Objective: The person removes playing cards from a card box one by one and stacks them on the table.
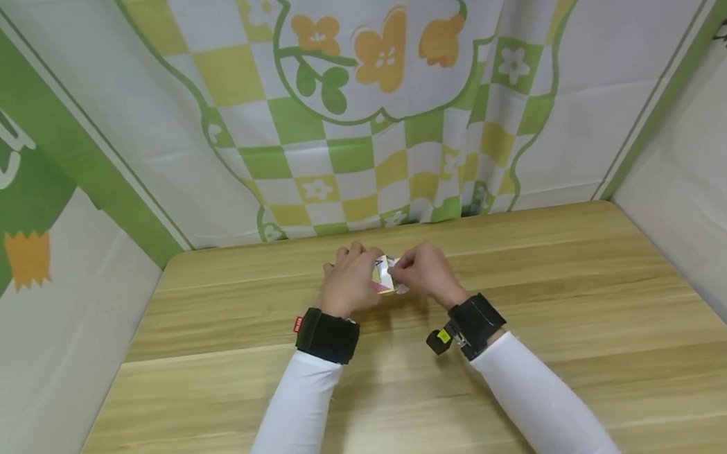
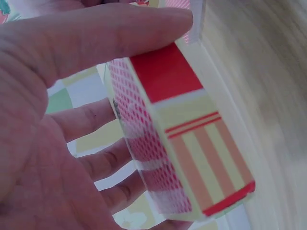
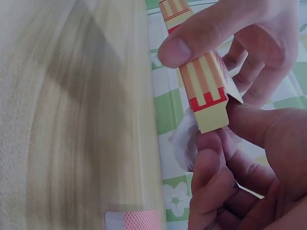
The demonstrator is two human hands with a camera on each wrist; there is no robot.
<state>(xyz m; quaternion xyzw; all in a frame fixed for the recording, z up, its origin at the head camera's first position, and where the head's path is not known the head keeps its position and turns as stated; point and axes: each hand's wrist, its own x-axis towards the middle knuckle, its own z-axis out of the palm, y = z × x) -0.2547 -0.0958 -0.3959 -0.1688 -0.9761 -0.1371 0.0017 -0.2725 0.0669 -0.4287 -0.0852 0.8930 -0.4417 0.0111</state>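
Near the table's far edge my left hand (image 1: 351, 280) grips a small carton (image 1: 383, 278) between thumb and fingers. The carton (image 2: 192, 143) has a red lattice face, and its narrow side carries red, cream and orange stripes. In the right wrist view, a plain cream flap (image 3: 213, 118) sticks out at the near end of the carton (image 3: 204, 79). My right hand (image 1: 427, 275) pinches at that end with curled thumb and fingers. Beside the flap shows a whitish, crumpled-looking piece (image 3: 184, 143), partly behind the fingers. The carton's inside is hidden.
Both hands are over a wooden table (image 1: 224, 395). A checked green and yellow cloth (image 1: 347, 158) hangs behind its far edge, with pale walls at both sides. A pink-latticed piece with a white edge (image 3: 136, 220) shows low in the right wrist view.
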